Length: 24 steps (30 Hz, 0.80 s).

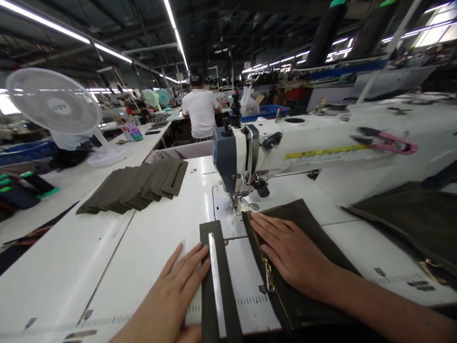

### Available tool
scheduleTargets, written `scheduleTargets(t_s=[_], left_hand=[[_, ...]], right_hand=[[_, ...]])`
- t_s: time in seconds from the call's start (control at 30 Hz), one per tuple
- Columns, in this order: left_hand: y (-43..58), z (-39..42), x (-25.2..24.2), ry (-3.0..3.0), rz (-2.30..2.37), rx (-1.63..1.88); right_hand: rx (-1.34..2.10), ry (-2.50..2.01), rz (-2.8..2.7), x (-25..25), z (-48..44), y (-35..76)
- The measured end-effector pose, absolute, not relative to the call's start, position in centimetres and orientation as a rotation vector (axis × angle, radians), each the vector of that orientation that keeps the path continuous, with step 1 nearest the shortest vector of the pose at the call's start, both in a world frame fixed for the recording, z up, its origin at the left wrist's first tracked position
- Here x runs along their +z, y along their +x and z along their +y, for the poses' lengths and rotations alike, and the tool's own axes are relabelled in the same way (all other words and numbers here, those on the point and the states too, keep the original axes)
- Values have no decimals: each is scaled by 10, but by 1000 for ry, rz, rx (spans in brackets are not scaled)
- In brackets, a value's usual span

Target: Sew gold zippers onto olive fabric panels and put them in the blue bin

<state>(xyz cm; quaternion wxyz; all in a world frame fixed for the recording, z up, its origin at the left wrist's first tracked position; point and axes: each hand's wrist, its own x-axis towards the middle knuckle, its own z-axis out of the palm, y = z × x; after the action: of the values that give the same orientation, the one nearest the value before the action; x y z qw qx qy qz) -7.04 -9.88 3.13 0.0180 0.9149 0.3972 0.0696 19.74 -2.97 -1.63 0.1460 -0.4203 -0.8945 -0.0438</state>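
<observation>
My right hand (289,248) lies flat on a dark olive fabric panel (303,281), its fingertips close to a brass zipper (267,269) along the panel's left edge. My left hand (174,286) rests on the white sewing table (143,247), its fingertips at the edge of an olive strip with a long slot (210,305). That strip lies between my hands, and the sewing machine's presser foot (236,202) stands just beyond it. The panel's far corner reaches towards the needle area.
The sewing machine head (226,159) rises ahead. A stack of olive fabric pieces (135,186) lies to the left, and pink-handled thread snips (387,142) sit on the machine arm. Another zippered olive piece (410,228) lies at right. Beyond stand a white fan (53,101) and a co-worker (200,112).
</observation>
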Motion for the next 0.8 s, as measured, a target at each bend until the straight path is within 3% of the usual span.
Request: scheduleTargets(t_s=[0.3,0.53,0.8], left_hand=[[-62,-48,13,2725,1354,565],[-25,-44,20,2683,1266,1143],[5,-29,1,2944,1206,755]], right_hand=[[42,-1160,-2411,-18,-25,198],[25,-1142,-2529,-16,-43,196],[24,-1082,-2533,-16,-45,192]])
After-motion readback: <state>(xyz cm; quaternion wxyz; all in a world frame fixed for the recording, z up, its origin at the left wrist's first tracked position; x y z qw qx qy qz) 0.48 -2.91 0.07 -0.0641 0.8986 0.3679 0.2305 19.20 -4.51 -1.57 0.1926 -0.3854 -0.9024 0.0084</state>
